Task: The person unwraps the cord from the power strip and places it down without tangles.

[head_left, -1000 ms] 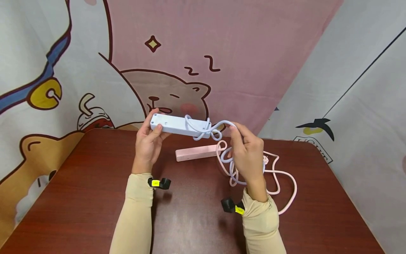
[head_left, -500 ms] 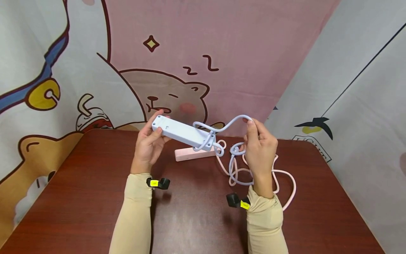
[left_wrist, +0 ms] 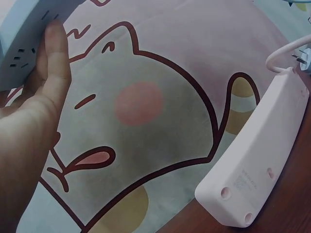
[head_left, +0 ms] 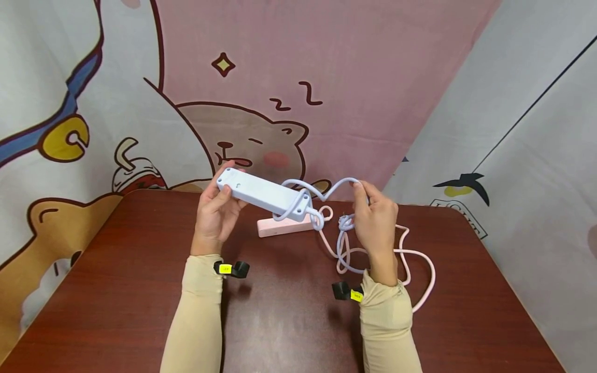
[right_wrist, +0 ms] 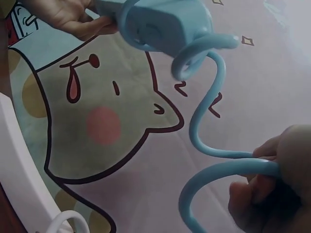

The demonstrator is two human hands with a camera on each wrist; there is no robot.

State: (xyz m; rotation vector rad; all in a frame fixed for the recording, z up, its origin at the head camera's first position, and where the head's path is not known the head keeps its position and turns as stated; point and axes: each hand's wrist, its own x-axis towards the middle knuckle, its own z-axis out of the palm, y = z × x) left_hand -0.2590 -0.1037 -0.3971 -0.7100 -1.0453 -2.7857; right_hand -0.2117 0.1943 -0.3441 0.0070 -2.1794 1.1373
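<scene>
My left hand point(head_left: 214, 217) holds the left end of a light blue power strip point(head_left: 261, 190) above the table, thumb on its near side. The strip tilts down to the right, and small socket slots show on it in the left wrist view. Its blue cord point(head_left: 346, 181) loops loosely around the right end. My right hand point(head_left: 377, 220) pinches that cord to the right of the strip, and more cord hangs below the hand. In the right wrist view the cord point(right_wrist: 208, 114) curves between strip and fingers. The right fingertips are partly hidden in the head view.
A pink power strip point(head_left: 280, 227) lies on the brown table point(head_left: 289, 321) behind the blue one. Its pink cord point(head_left: 430, 264) spreads in curves to the right. Near its end, a plug point(left_wrist: 305, 59) shows in the left wrist view. A printed cloth point(head_left: 364, 103) hangs behind the table.
My right hand has drawn the cord to the right, then eased slightly back left. The blue strip's right end has tipped downward, and its cord loops have shifted. My left hand has kept its hold.
</scene>
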